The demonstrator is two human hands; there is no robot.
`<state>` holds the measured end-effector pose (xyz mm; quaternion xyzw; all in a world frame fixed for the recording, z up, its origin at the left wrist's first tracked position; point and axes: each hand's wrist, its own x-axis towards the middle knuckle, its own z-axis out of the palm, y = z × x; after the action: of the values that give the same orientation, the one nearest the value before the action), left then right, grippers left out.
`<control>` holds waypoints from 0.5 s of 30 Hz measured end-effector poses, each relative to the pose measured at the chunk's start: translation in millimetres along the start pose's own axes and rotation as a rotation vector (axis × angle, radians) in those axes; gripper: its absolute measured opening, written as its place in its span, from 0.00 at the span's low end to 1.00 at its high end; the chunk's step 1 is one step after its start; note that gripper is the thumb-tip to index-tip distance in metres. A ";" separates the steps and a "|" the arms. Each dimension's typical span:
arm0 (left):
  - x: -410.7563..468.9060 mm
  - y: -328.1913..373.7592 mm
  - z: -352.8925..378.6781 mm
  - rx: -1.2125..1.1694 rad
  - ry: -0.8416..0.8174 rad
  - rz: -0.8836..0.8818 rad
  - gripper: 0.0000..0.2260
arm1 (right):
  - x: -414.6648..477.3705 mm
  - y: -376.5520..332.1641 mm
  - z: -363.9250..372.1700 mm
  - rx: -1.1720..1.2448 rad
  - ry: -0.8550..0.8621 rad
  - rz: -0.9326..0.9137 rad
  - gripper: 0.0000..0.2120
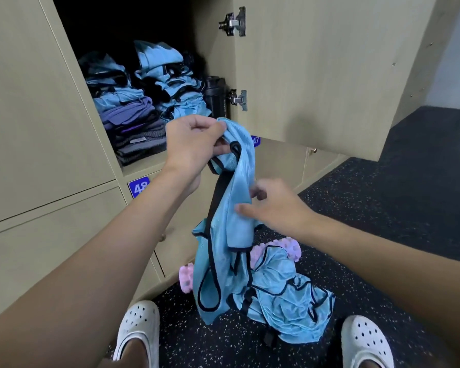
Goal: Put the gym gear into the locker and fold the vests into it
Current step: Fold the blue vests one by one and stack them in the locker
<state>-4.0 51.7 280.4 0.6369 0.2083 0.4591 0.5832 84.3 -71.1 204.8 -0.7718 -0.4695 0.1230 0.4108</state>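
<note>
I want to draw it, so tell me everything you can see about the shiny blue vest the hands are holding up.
The light blue vest with black edging looks like thin, shiny sports fabric with a black strap. It hangs long and crumpled before the open beige locker. The left hand pinches its top; the right hand touches its middle fold.

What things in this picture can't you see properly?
All in the head view:
1. Back of the locker: too dark to see behind the folded piles.
2. Pink roller: mostly covered by the held vest and the vest heap on the floor.
3. Number plate: half hidden behind the held vest.
4. Right hand: blurred, so its grip on the held vest is unclear.
5. Black bottle: label too small to read.
</note>
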 end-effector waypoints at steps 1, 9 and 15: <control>1.3 -0.3 -2.2 0.014 -0.003 -0.004 0.07 | 2.2 1.5 1.7 0.002 0.030 -0.012 0.12; 1.0 -31.8 -35.9 0.516 -0.012 -0.092 0.04 | 10.9 -6.6 -23.0 0.264 0.178 0.058 0.07; -38.9 -47.4 -21.9 0.393 -0.581 0.028 0.19 | 17.1 -19.9 -32.2 0.510 0.220 0.164 0.07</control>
<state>-28.3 43.6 220.6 0.8438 0.1095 0.2179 0.4780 99.5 -69.3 243.5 -0.6878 -0.3121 0.1855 0.6286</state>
